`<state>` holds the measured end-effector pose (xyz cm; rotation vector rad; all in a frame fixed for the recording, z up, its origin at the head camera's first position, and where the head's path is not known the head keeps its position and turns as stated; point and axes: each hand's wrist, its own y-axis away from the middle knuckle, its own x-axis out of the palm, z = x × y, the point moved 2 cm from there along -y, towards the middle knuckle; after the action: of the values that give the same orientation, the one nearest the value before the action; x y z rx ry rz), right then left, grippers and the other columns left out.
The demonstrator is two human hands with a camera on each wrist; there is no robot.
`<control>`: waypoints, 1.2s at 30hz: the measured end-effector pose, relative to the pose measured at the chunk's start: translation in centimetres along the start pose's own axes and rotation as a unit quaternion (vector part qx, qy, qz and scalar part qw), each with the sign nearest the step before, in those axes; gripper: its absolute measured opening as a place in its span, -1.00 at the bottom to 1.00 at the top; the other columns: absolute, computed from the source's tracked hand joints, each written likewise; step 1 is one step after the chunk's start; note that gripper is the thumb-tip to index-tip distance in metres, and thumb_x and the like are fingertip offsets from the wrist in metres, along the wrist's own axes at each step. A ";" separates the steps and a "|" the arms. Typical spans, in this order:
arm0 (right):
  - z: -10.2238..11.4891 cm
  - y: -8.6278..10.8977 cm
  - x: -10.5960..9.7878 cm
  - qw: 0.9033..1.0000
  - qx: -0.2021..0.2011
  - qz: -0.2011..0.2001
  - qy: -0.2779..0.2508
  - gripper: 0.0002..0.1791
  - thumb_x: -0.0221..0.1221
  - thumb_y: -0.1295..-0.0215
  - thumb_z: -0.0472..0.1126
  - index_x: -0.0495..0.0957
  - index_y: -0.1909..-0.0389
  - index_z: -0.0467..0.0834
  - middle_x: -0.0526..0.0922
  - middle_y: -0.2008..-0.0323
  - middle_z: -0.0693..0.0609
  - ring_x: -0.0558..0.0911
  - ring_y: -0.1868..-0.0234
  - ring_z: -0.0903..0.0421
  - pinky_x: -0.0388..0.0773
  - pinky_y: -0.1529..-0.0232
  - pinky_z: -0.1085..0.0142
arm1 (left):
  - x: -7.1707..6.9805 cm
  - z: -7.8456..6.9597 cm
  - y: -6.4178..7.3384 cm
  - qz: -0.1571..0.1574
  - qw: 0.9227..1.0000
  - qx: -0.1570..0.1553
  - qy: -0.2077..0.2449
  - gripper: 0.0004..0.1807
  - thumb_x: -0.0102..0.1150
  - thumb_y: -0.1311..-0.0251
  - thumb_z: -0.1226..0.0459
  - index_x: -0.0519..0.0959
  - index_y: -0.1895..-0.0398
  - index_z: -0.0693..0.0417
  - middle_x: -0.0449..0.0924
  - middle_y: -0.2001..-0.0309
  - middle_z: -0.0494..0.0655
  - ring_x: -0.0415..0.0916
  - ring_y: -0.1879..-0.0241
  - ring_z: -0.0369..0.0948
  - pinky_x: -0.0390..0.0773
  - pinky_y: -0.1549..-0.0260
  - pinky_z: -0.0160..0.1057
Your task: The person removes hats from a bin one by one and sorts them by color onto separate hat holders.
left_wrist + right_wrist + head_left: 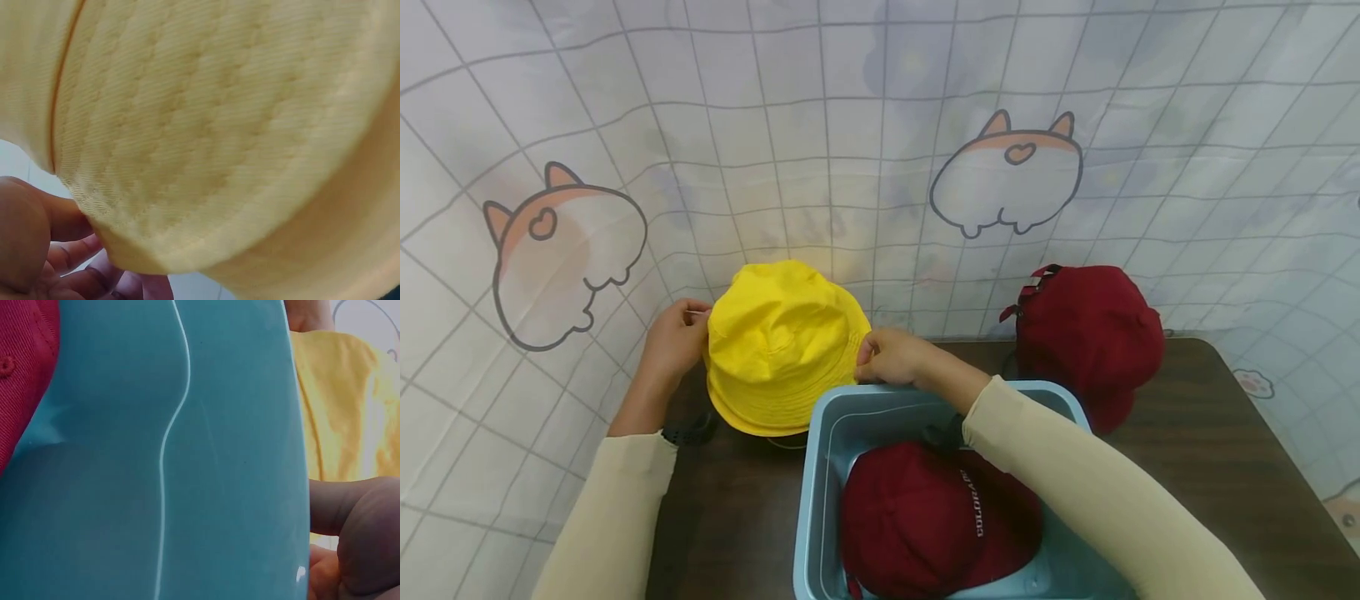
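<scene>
A yellow bucket hat [778, 333] is upright behind the bin's left corner, between both hands. On its left side, my left hand [676, 337] pinches the brim; the left wrist view shows the thumb [65, 215] on one face of the stitched brim [206, 144] and the fingers behind it. My right hand [895, 357] pinches the brim's right edge, just above the bin's back rim. In the right wrist view the bin wall hides part of those fingers. Inside the light blue bin [814, 492] lies a dark red cap [910, 517] with white lettering, its visor to the right.
Another dark red cap [1086, 333] with a strap stands behind the bin's right corner, against the grid-patterned cloth [865, 183] that covers the walls. Everything rests on a dark brown wooden table [1210, 450]. The right forearm [1090, 475] reaches across the bin.
</scene>
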<state>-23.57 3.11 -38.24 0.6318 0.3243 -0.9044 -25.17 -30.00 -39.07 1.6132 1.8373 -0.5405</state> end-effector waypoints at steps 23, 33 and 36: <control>-0.7 -0.6 1.0 0.996 -0.016 -0.065 0.057 -0.88 0.34 -0.34 -0.18 0.61 0.34 -0.11 0.62 0.27 0.00 0.54 0.28 0.03 0.46 0.31 0.29 | 1.1 1.9 -0.2 0.006 0.998 -0.043 0.044 -0.53 -0.04 -0.39 0.26 0.37 -0.30 0.27 0.50 0.00 0.16 0.45 0.18 -0.05 0.54 0.36 -0.35; -0.6 -0.7 1.3 0.996 -0.009 -0.074 0.056 -0.89 0.33 -0.33 -0.22 0.58 0.29 -0.13 0.60 0.28 -0.02 0.53 0.32 0.02 0.48 0.39 0.31 | 2.0 2.0 0.1 0.006 0.997 -0.033 0.064 -0.53 -0.08 -0.40 0.32 0.33 -0.33 0.32 0.52 -0.03 0.21 0.47 0.22 -0.11 0.53 0.37 -0.39; -0.7 -0.8 1.3 0.996 -0.006 -0.071 0.058 -0.90 0.32 -0.32 -0.25 0.57 0.28 -0.13 0.59 0.27 -0.02 0.53 0.31 0.02 0.48 0.40 0.32 | 2.2 2.0 0.1 0.007 0.997 -0.033 0.066 -0.52 -0.06 -0.38 0.34 0.34 -0.33 0.32 0.52 0.00 0.19 0.47 0.24 -0.13 0.53 0.38 -0.37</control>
<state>-23.43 2.33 -39.75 0.6579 0.4833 -1.0030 -24.84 -29.73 -42.07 1.6506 1.9157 -0.3705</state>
